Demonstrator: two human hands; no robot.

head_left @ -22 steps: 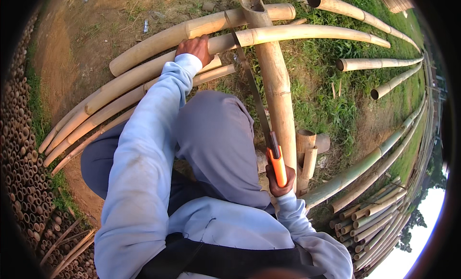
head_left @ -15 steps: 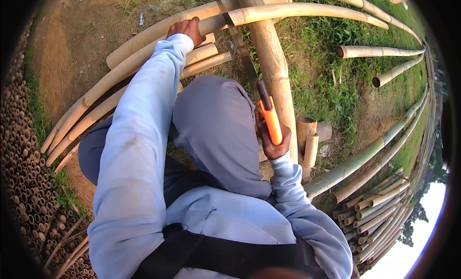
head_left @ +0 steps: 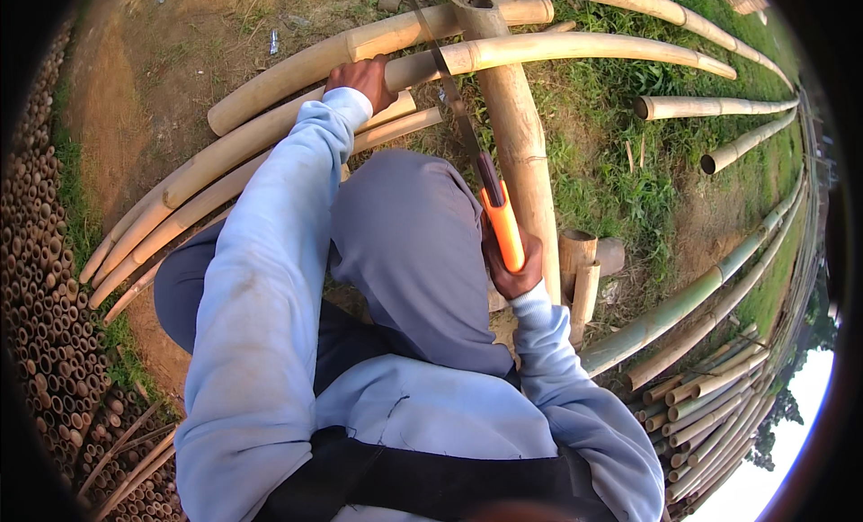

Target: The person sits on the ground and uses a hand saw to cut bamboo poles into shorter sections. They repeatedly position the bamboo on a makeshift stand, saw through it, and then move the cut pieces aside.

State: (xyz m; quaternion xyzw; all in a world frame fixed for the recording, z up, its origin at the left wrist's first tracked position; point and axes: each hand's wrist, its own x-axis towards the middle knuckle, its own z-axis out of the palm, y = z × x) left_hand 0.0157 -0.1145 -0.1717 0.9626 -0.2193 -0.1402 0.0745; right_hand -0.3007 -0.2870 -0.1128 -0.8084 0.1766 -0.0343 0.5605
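My left hand [head_left: 364,81] is wrapped over a long bamboo pole [head_left: 602,47] that runs from the lower left across to the upper right. The pole crosses over a thick bamboo beam [head_left: 517,135]. In my right hand [head_left: 521,268] is a handsaw [head_left: 503,225] with an orange and dark handle, fingers closed around its grip. The saw's long thin blade lies across the pole, just right of my left hand and left of the beam. How deep the blade sits in the bamboo I cannot tell. My bent knee [head_left: 409,225] is between my arms.
Another thick bamboo pole [head_left: 306,68] lies beyond the held one. Short bamboo pieces [head_left: 580,252] stand right of the beam. More long poles [head_left: 697,107] and a stack [head_left: 710,405] lie to the right. Many cut tubes [head_left: 45,315] are piled at the left.
The held pole and my left hand have shifted slightly nearer to me, widening the gap to the pole beyond. The saw has moved slightly along its length. The whole view has shifted a little.
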